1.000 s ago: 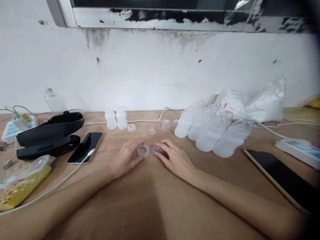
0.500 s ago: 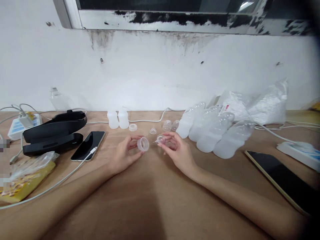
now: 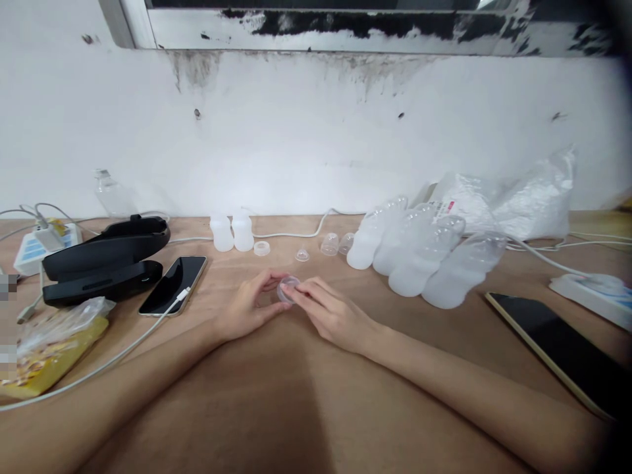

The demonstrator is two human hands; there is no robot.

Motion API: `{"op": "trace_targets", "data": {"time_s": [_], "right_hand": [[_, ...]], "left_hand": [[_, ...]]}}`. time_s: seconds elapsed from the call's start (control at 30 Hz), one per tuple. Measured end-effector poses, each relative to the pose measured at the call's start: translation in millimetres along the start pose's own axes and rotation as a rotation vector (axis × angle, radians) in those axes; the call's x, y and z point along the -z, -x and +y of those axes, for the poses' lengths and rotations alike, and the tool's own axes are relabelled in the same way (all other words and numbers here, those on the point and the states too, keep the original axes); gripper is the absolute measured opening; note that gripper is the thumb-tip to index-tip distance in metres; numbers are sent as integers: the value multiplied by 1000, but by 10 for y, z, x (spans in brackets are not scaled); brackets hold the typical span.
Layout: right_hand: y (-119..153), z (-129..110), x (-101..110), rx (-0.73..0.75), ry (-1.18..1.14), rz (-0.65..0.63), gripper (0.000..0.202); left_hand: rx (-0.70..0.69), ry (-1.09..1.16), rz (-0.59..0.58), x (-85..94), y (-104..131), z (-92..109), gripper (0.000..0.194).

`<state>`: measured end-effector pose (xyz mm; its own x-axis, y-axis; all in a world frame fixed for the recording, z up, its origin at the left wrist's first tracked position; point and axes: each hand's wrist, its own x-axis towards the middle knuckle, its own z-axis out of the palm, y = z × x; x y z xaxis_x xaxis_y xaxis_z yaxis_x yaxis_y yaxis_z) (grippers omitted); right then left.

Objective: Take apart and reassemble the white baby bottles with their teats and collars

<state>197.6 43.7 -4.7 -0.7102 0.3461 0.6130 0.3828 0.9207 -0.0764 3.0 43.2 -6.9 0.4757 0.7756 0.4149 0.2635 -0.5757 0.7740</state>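
My left hand (image 3: 247,306) grips a clear bottle collar ring (image 3: 285,283) between thumb and fingers, low over the table. The fingers of my right hand (image 3: 340,316) are closed together and press at the ring's opening. The bottle nipple they hold is mostly hidden by the fingers and the ring. Just beyond my hands, a second clear nipple (image 3: 302,255) rests on the table. Another collar ring (image 3: 261,248) lies to its left, beside two small upright milky bottles (image 3: 242,234). Two clear dome caps (image 3: 329,244) stand on the right.
Several capped milky bottles (image 3: 407,276) lean in rows at right, before a plastic bag (image 3: 533,197). A phone (image 3: 175,283) with a cable, a black case (image 3: 108,250) and a yellow snack packet (image 3: 64,355) are left. A tablet-like device (image 3: 553,349) and power strip (image 3: 592,296) are right.
My right hand has moved left, bringing the nipple to the collar ring in my left hand. The two hands were apart before; the ring has tilted to face upward more.
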Motion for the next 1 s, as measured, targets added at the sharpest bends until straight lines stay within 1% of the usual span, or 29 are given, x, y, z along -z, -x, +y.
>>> {"op": "trace_targets", "data": {"time_s": [0.03, 0.07, 0.1, 0.13, 0.2, 0.23, 0.27, 0.3, 0.37, 0.43, 0.5, 0.57, 0.6, 0.67, 0.7, 0.87, 1.0], "right_hand": [[-2, -15, 11, -1, -28, -4, 42], [-5, -31, 20, -30, -67, 19, 40], [-10, -46, 28, -95, -118, 61, 37], [-17, -56, 30, -194, -182, 111, 34], [-42, -60, 18, -451, -372, 182, 29], [-58, -53, 4, -575, -498, 179, 28], [-73, -43, -13, -677, -638, 149, 27], [-87, -32, -32, -749, -776, 104, 26], [-101, -17, -68, -820, -966, 35, 25], [-99, -25, -88, -851, -998, 30, 24], [-86, -55, -90, -866, -941, 51, 23], [-73, -93, -82, -864, -881, 54, 21], [-69, -110, -75, -862, -859, 53, 19], [-64, -135, -64, -857, -823, 45, 17], [-65, -143, -59, -854, -806, 38, 16], [-77, -157, -49, -824, -683, 29, 12], [-79, -157, -59, -786, -625, 29, 12]], "left_hand": [[0, -4, 5, 1, 1, 3, 37], [-1, -10, 12, 2, 1, 9, 36], [-1, -19, 21, 4, 1, 17, 37], [-3, -30, 29, 6, 1, 26, 37], [-8, -55, 39, 11, 2, 42, 37], [-12, -73, 39, 14, 3, 48, 38], [-17, -97, 32, 17, 5, 52, 38], [-23, -123, 17, 20, 6, 54, 37], [-55, -179, -25, 23, 6, 60, 39], [-79, -232, -48, 18, -2, 72, 42], [-50, -276, -3, 0, -18, 96, 37], [57, -294, 34, -32, -37, 126, 22], [116, -283, 36, -51, -44, 142, 19], [199, -248, 15, -91, -52, 170, 19], [219, -232, 9, -109, -52, 183, 19], [216, -214, 55, -168, -39, 238, 18], [196, -258, 82, -190, -37, 238, 14]]}}
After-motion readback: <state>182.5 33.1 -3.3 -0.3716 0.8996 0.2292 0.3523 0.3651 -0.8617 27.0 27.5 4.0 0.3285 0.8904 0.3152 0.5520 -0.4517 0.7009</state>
